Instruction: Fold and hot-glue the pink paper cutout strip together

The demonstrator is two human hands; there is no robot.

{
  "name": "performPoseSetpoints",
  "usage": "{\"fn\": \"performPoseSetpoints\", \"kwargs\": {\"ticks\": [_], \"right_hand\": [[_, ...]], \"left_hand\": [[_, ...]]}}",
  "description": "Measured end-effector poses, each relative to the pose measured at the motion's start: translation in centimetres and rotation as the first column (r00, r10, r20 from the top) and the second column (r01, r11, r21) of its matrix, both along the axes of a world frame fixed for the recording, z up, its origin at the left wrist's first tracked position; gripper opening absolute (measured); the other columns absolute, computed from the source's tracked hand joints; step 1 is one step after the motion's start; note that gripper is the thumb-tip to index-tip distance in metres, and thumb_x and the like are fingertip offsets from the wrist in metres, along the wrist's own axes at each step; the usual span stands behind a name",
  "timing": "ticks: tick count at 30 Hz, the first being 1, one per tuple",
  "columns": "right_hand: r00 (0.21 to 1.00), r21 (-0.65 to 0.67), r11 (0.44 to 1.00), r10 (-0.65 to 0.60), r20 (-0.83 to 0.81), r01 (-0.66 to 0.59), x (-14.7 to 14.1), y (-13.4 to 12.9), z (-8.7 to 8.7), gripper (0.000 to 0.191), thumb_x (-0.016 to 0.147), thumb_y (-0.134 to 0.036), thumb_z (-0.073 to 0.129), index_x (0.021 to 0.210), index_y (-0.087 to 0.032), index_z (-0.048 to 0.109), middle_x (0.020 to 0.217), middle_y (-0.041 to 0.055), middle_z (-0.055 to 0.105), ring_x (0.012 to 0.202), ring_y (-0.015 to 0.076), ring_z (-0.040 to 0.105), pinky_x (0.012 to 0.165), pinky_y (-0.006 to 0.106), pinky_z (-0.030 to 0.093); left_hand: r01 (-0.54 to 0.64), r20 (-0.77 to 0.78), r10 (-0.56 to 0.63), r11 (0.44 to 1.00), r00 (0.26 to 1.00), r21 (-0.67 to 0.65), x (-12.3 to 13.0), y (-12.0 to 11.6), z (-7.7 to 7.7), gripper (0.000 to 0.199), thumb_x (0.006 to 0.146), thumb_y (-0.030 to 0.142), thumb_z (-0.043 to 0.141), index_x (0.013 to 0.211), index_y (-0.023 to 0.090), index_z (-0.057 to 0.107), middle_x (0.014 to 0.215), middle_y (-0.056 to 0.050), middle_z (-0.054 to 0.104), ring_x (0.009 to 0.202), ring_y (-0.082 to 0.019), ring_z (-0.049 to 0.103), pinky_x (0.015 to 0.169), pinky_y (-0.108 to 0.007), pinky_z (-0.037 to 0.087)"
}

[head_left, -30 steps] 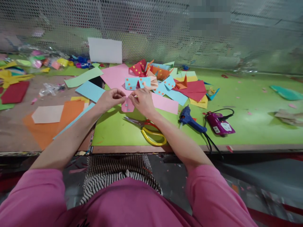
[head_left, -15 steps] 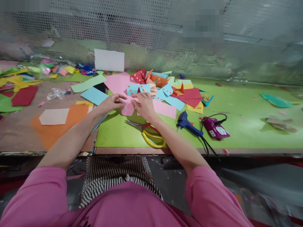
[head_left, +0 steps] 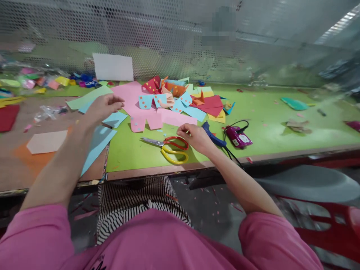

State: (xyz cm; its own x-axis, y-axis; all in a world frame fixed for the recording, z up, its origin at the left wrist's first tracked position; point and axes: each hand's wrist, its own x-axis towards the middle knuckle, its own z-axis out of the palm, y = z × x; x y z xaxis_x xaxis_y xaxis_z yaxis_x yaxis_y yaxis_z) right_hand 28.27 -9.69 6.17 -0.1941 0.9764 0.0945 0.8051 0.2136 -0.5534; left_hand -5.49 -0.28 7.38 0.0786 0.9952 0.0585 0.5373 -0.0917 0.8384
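Note:
My left hand (head_left: 106, 106) is raised over the green and blue paper on the left, fingers loosely bent and apart, with nothing seen in it. My right hand (head_left: 194, 137) hovers beside the scissors' red handle, fingers loosely curled and no object visible in them. The scissors (head_left: 176, 153), with one red and one yellow handle, lie with their blades pointing left. Just beyond them rests a pink paper piece (head_left: 138, 123) with small blue squares and a notch in its lower edge. A blue glue gun (head_left: 213, 135) lies right behind my right hand, partly hidden by it.
Blue paper with orange squares (head_left: 145, 102) and a red folded paper (head_left: 212, 105) lie in a pile at the back. A purple power adapter (head_left: 238, 136) with black cables sits at right. A white card (head_left: 113, 67) leans on the perforated screen. The table edge (head_left: 146, 171) runs in front.
Both hands have left the pink paper. My left hand has moved left and up, my right hand right towards the scissors. The view has shifted to the right.

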Motion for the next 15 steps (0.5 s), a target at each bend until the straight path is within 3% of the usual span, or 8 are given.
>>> {"fn": "performPoseSetpoints", "kwargs": {"ticks": [4,9,12,15], "right_hand": [[0.996,-0.074,0.995,-0.056,0.067,0.061,0.8,-1.3,0.0,0.012,0.09,-0.028,0.061,0.088,-0.019,0.069,0.079,0.0049,0.072,0.071,0.0178,0.061,0.07,0.032,0.043],[0.995,-0.065,0.997,-0.044,0.089,0.05,1.0,-1.4,0.2,0.013,0.091,-0.024,0.059,0.091,-0.019,0.071,0.087,0.0062,0.074,0.078,0.0191,0.064,0.075,0.032,0.044],[0.993,-0.041,0.999,0.004,0.117,0.001,1.4,-1.7,0.0,0.015,0.09,-0.018,0.057,0.092,-0.018,0.072,0.092,0.0078,0.074,0.085,0.0208,0.064,0.079,0.034,0.045],[0.991,-0.017,0.996,0.085,0.108,-0.084,1.7,-2.1,-0.6,0.017,0.092,-0.015,0.055,0.094,-0.019,0.072,0.094,0.0079,0.075,0.091,0.0216,0.064,0.083,0.034,0.046]], "left_hand": [[0.106,-0.296,-0.085,0.993,0.951,0.054,2.0,0.3,1.4,0.036,0.081,0.044,0.057,0.104,0.022,0.073,0.106,-0.008,0.077,0.101,-0.027,0.069,0.091,-0.037,0.051],[0.234,-0.5,-0.242,0.969,0.831,-0.08,6.3,0.5,0.8,0.047,0.083,0.05,0.051,0.113,0.02,0.073,0.116,-0.007,0.075,0.105,-0.027,0.068,0.09,-0.034,0.049],[0.262,-0.544,-0.29,0.956,0.787,-0.131,7.5,0.4,-0.2,0.05,0.083,0.053,0.049,0.111,0.02,0.073,0.119,-0.007,0.075,0.107,-0.028,0.067,0.087,-0.031,0.048],[0.26,-0.495,-0.29,0.957,0.819,-0.13,7.0,0.4,-0.9,0.049,0.081,0.052,0.047,0.105,0.019,0.073,0.109,-0.008,0.075,0.097,-0.026,0.068,0.079,-0.031,0.048]]}}
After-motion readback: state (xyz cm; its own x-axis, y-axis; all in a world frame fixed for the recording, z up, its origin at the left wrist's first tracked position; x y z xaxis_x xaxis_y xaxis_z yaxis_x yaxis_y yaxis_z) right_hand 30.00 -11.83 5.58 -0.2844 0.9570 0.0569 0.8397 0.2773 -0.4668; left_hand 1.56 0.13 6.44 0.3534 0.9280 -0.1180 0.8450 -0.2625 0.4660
